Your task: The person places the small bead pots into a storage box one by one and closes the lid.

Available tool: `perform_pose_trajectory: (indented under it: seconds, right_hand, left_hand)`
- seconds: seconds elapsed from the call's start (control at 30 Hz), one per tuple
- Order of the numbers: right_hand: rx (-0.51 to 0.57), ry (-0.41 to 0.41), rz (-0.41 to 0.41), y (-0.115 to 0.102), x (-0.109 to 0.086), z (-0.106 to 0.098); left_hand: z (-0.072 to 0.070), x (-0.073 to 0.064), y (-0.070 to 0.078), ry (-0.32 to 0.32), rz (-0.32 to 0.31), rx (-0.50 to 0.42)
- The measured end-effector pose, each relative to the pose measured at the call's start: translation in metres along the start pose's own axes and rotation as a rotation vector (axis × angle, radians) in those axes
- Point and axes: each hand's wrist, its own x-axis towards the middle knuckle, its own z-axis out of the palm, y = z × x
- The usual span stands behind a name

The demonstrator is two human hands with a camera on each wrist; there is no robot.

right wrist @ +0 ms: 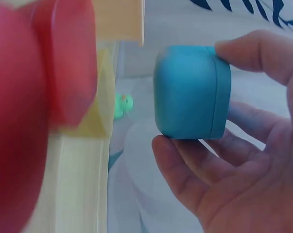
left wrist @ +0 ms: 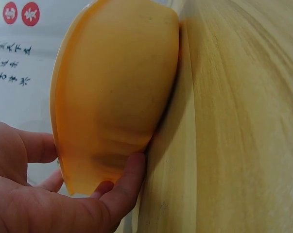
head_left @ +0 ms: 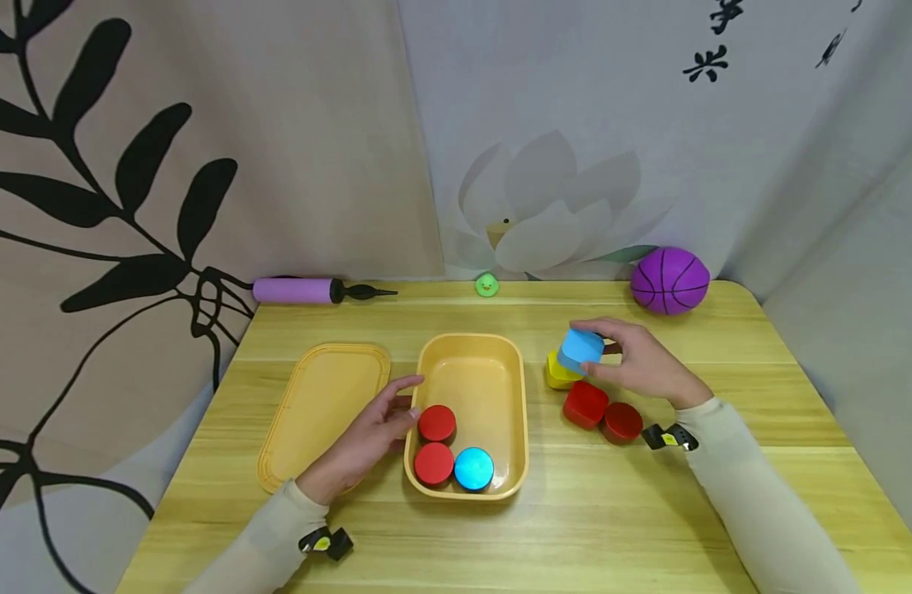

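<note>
My right hand (head_left: 637, 359) pinches a light blue rounded block (head_left: 580, 350) between thumb and fingertips. The right wrist view shows this block (right wrist: 192, 92) raised, with a seam near one face. Below it in the head view is a yellow block (head_left: 560, 373), partly covered. A red rounded-square block (head_left: 585, 404) and a red round block (head_left: 622, 422) lie nearer my wrist. With thumb and fingers at its left side, my left hand (head_left: 370, 433) holds a yellow-orange plastic container (head_left: 520, 412). Inside it are two red round blocks (head_left: 434, 464) and a blue round block (head_left: 474, 469).
A matching flat lid (head_left: 330, 396) lies left of the container, partly under my left forearm. Along the table's back edge are a purple hand pump (head_left: 296, 290), a small green chick toy (head_left: 486, 285) and a purple ball (head_left: 669, 280). Printed curtains hang behind the wooden table (head_left: 575, 536).
</note>
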Motion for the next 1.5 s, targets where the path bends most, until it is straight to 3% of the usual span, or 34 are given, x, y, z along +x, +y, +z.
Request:
perform_pose_trajectory:
  seconds: [0.47, 0.83, 1.07, 1.5]
  right_hand:
    - [0.007, -0.076, -0.134, -0.038, 0.021, 0.037]
    - [0.009, -0.143, -0.209, -0.055, 0.030, 0.066]
    - [-0.053, -0.195, -0.252, -0.068, 0.033, 0.084]
    - [-0.158, -0.333, -0.257, -0.077, 0.033, 0.113]
  left_hand:
    - [-0.001, 0.004, 0.001, -0.014, 0.012, -0.004]
    - [-0.001, 0.003, 0.001, -0.015, 0.004, -0.015]
    - [-0.002, 0.002, 0.000, -0.015, 0.003, -0.017]
    - [-0.001, 0.002, 0.000, -0.008, -0.011, -0.022]
